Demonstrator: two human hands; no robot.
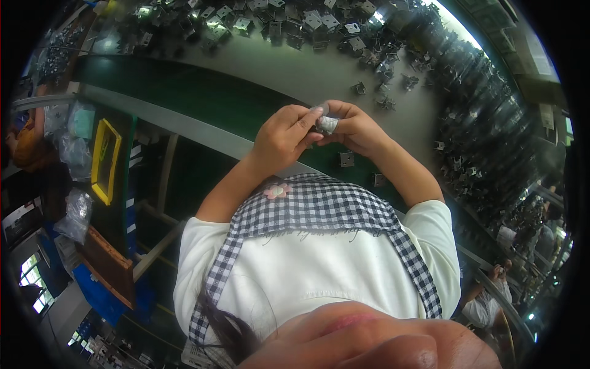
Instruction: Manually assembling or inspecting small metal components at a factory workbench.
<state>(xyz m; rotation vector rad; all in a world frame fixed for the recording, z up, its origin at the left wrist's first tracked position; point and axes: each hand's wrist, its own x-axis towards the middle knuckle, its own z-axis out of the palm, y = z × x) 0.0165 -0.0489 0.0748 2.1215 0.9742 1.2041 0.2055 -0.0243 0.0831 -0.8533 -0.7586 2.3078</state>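
My left hand (pixel 284 136) and my right hand (pixel 361 130) meet in front of my apron, above the near edge of the work table. Both are closed, fingertips pinched together around a small silvery-white piece (pixel 328 125) with a darker part beneath it. Fingers cover much of it, so its exact kind cannot be made out. Just below my right hand, a small flat metal bracket with holes (pixel 347 160) lies on the dark green surface. Another metal bracket (pixel 378 179) rests nearer my right forearm.
Many small metal brackets (pixel 313 21) are heaped along the far side and right of the grey table top (pixel 270 61). A metal rail (pixel 184 120) borders the near edge. At left are a yellow frame (pixel 106 161), plastic bags (pixel 76 215) and another person's arm (pixel 38 126).
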